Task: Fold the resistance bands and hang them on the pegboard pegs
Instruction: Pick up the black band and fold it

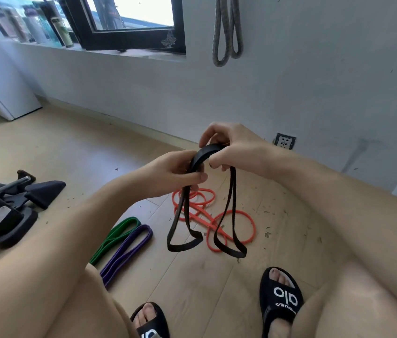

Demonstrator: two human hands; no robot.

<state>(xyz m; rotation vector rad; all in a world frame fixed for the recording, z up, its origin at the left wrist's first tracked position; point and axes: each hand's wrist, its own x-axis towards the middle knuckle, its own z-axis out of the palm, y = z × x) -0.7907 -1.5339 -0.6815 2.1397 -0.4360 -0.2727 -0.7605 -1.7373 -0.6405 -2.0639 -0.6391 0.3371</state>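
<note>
Black rubber — the black resistance band [187,215] is held up over the wooden floor [70,152], doubled so that two long loops hang down from the hands. The left hand [175,172] pinches the strands of one side between thumb and curled fingers, just below the fold. The right hand [229,147] grips the top bend of the band, fingers curled over it and thumb beneath, touching the left hand's fingertips. Below the hanging loops an orange band [217,215] lies tangled on the floor. To its left, a green band [114,236] and a purple band [129,248] lie flat side by side, touching. High on the grey wall [314,69] a grey band [226,32] hangs in two loops — what it hangs from is out of view. Two feet in black slippers [281,298] stand near the lower edge, and a dark metal stand [9,203] sits at the left.
</note>
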